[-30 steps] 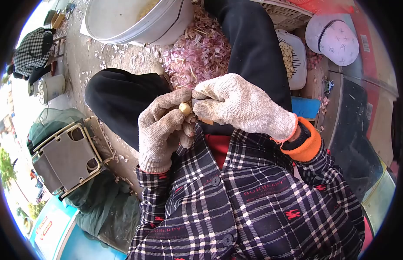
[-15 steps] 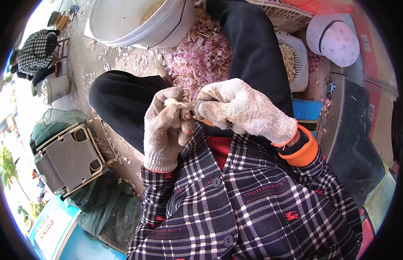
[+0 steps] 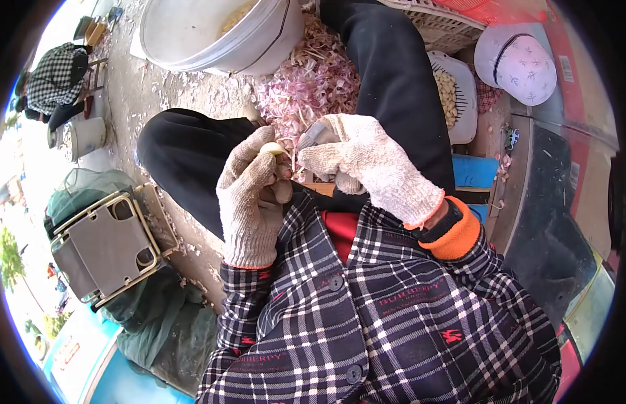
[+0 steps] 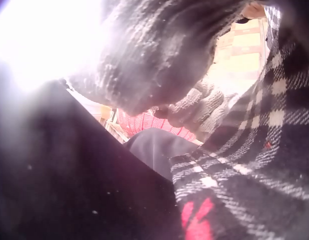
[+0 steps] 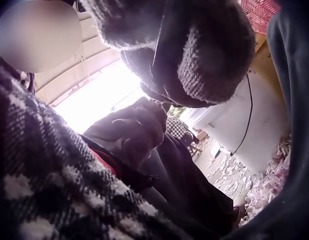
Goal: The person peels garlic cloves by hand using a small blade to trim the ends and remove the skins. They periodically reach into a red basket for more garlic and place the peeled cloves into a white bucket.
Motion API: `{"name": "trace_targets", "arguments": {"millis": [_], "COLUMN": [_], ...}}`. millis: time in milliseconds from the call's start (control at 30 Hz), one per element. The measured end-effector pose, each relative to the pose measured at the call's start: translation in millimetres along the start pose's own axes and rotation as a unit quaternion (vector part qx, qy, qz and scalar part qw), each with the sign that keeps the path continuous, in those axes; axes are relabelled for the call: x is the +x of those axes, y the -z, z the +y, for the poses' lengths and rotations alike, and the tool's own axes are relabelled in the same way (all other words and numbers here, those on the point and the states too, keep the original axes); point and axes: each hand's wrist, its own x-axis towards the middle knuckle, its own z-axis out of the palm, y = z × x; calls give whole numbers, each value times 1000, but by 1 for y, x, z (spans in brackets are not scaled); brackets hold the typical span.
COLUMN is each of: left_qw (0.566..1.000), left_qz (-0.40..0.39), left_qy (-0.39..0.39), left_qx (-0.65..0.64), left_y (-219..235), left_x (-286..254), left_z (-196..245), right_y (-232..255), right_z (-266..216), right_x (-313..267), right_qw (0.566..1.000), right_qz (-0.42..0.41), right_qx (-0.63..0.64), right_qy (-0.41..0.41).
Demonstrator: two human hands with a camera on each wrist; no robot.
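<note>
My left hand (image 3: pixel 248 202), in a knit glove with bare fingertips showing, pinches a pale peeled-looking garlic clove (image 3: pixel 272 147) between thumb and forefinger. Thin strips of skin hang just right of the clove. Close by on the right, my gloved right hand (image 3: pixel 384 158) has its fingers curled around a small grey blade-like piece (image 3: pixel 315 132), its far end hidden in the glove. A slim gap separates the two hands. The left wrist view shows the dark left glove (image 4: pixel 159 60) from below; in the right wrist view the right glove (image 5: pixel 209 55) fills the top.
Pinkish garlic skins (image 3: pixel 306 94) are heaped between the legs, beside a white bucket (image 3: pixel 272 50). A white basket (image 3: pixel 469 94) of cloves stands right of the knee. A folding chair (image 3: pixel 108 246) is at left; another person (image 3: pixel 57 81) sits farther off.
The left hand has turned the clove and lifted it slightly. The right hand met the left over the clove, then drew a little away, and its grey piece shows more now.
</note>
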Motion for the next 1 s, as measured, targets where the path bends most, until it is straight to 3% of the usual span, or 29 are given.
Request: {"name": "trace_targets", "arguments": {"millis": [100, 133, 267, 400, 567, 633, 700, 833, 900, 967, 1000], "left_qw": [998, 997, 995, 994, 950, 952, 988, 985, 979, 986, 990], "left_qz": [38, 43, 55, 59, 53, 58, 1, -11, 2, 14, -38], "left_qy": [-11, -17, -12, -18, -64, -56, 7, 29, 60, 72, 54], "left_qx": [44, 55, 77, 96, 300, 295, 157, 168, 195, 151, 122], "left_y": [-8, -9, -9, -13, -21, -21, -14, -18, -24, -26, -20], "left_x": [-5, -5, -5, -9, -18, -18, -15, -14, -15, -16, -16], "left_z": [4, 4, 2, 4, 9, 9, 5, 6, 10, 9, 7], "right_y": [-8, -3, -6, -5, 4, 7, 6, -6, -5, -4, -5], "right_z": [4, 9, 7, 8, 4, 4, 1, 5, 11, 14, 16], "right_x": [2, 7, 15, 15, 12, 11, 10, 5, 8, 9, 9], "right_qw": [999, 999, 997, 997, 999, 999, 998, 998, 973, 964, 954], "right_qz": [14, -32, 13, 12, -22, -38, -54, 31, 71, 70, 68], "right_qx": [-40, -2, -81, -71, -45, -21, 3, -57, -171, -207, -242], "right_qy": [1, 0, 7, 9, -4, -12, -17, 25, 137, 149, 162]}}
